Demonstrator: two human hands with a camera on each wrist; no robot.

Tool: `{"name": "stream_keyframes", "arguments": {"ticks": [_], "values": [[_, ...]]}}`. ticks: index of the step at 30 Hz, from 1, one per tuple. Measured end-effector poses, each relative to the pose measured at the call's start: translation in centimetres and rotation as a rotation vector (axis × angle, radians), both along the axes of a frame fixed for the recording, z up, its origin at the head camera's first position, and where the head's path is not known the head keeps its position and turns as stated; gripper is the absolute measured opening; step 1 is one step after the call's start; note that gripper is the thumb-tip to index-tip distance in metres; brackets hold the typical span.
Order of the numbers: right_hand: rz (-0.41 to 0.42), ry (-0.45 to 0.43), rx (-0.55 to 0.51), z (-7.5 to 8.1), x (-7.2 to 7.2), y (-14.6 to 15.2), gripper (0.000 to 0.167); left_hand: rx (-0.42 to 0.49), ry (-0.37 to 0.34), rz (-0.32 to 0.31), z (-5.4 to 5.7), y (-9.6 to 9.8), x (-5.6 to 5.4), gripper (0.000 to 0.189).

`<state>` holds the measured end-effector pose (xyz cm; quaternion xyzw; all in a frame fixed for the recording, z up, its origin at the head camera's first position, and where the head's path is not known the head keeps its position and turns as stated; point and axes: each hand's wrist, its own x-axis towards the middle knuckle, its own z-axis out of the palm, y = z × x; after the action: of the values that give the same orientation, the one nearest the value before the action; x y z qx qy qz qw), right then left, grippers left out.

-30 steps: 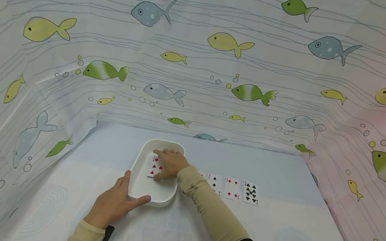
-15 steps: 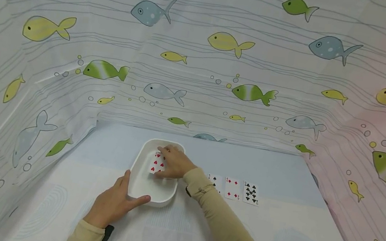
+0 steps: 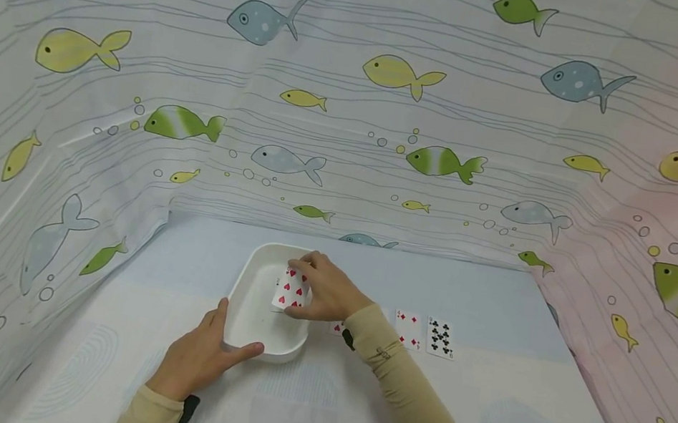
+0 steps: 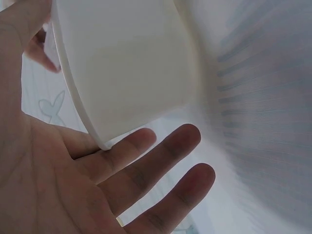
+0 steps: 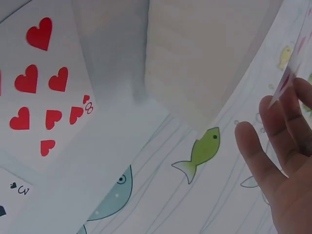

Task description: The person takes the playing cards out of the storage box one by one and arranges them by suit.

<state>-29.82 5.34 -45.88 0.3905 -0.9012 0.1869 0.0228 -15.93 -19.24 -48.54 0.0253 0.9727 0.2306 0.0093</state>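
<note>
The white plastic tray (image 3: 248, 325) stands on the table with its near-left corner in my left hand (image 3: 196, 361). In the left wrist view, fingers (image 4: 178, 146) lie along the tray's wall (image 4: 131, 63) and the thumb is at the rim. My right hand (image 3: 330, 295) pinches a playing card (image 3: 290, 291) with red hearts over the tray's right side, thumb at the lower edge and fingers at the upper. In the right wrist view that card (image 5: 295, 58) shows nearly edge-on, beside the fingertips (image 5: 247, 134).
A row of playing cards lies right of the tray: an eight of hearts (image 5: 48, 92), a three of spades (image 5: 12, 195), a four of diamonds (image 3: 408, 331) and a clubs card (image 3: 441, 339). The right forearm partly covers them. Fish-patterned curtains (image 3: 352, 119) hang around the table.
My right hand has lifted the hearts card from the tray's floor and moved right with it toward the tray's right wall. The left hand and tray have stayed in place.
</note>
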Motion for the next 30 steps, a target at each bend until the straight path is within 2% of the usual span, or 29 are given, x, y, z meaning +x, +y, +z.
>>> {"name": "stream_keyframes", "arguments": {"ticks": [14,22,27,30], "values": [[0.010,0.030,0.041,-0.9,3.0,5.2,0.083,0.009,-0.009,0.005,0.0,-0.1,-0.1,0.126],[0.013,0.009,0.141,-1.9,5.4,7.0,0.081,0.011,-0.012,0.003,-0.1,0.0,-0.2,0.127],[0.037,0.020,0.166,-2.9,6.6,7.7,0.079,0.015,-0.013,0.000,-0.1,-0.1,-0.2,0.126],[0.043,-0.007,0.185,-3.3,7.2,7.9,0.080,0.026,-0.005,-0.004,-0.1,-0.2,-0.1,0.125]]}}
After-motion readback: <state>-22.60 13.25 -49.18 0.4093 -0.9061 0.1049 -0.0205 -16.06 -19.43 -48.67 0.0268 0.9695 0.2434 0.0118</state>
